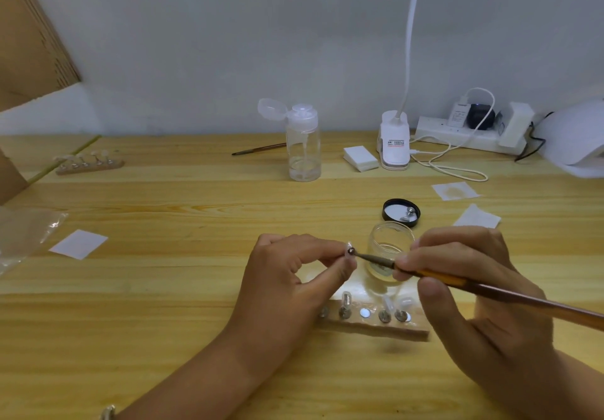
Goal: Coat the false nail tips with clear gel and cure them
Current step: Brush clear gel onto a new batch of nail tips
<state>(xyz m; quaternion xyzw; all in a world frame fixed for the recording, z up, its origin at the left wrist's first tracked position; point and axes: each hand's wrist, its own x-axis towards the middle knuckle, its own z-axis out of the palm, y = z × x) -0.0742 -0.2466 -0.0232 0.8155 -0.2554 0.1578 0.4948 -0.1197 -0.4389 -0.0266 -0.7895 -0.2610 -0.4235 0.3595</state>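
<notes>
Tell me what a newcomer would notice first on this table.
The two hands at the centre draw the eye: the left hand pinches a small nail tip, and the right hand holds a brush with its tip at that nail. Just behind them stands an open clear jar, and nearer the camera a wooden holder with more tips.

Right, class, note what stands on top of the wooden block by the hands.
Metal stands with clear nail tips and one bare white disc. The left hand hides the block's left end.
</notes>
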